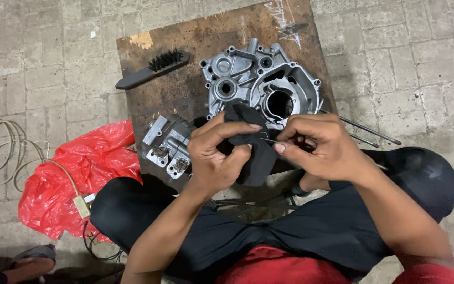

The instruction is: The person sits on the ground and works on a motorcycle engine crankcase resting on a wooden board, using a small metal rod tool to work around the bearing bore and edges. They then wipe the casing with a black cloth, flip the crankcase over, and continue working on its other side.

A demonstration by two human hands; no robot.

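Observation:
My left hand grips a black rag and holds it up in front of me. My right hand pinches a thin metal rod whose end goes into the rag. Just beyond both hands, a silver engine crankcase half lies on a dark wooden board. A smaller metal engine part rests on the board just left of my left hand.
A black brush lies on the board's left side. Long thin metal rods stick out to the right of the crankcase. A red plastic bag and a coiled cable sit on the paved ground at left. My knees frame the board.

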